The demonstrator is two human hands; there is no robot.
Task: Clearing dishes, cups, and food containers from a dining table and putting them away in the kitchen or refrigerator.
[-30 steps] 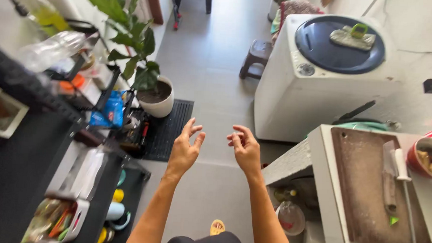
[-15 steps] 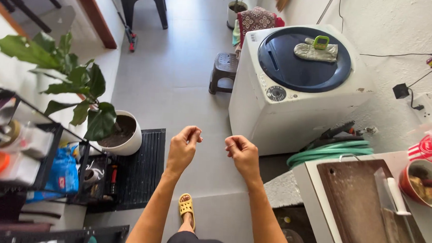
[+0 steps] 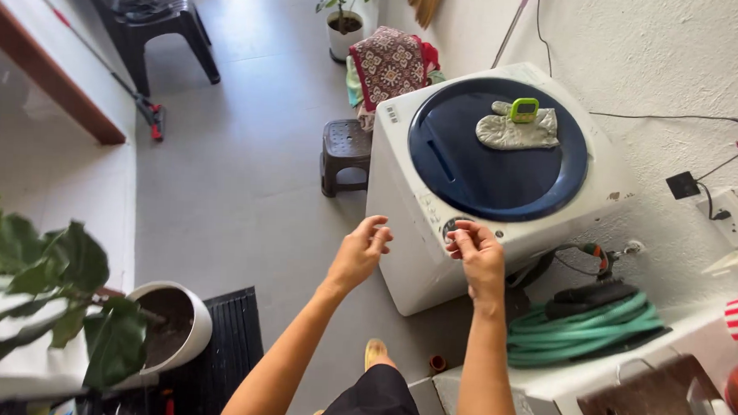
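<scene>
My left hand [image 3: 359, 253] hangs in the air over the grey floor, fingers loosely curled and apart, holding nothing. My right hand [image 3: 476, 252] is raised in front of the white washing machine [image 3: 409, 234], its fingertips pinched together close to the round dial [image 3: 451, 228] on the machine's front panel; whether they touch the dial is unclear. The machine has a dark blue round lid [image 3: 497, 151]. A grey oven mitt [image 3: 517, 131] lies on the lid with a small green timer [image 3: 523, 110] on top of it.
A coiled green hose [image 3: 588, 329] lies right of the machine. A dark stool [image 3: 344, 152] and patterned cloth [image 3: 389, 63] stand behind it. A potted plant [image 3: 169, 323] and black mat [image 3: 226, 342] are at left; a wooden board [image 3: 651, 406] sits on a counter at lower right.
My view has swung right and forward, bringing the washing machine closer. Both hands have moved toward its front panel, the right one now near the dial.
</scene>
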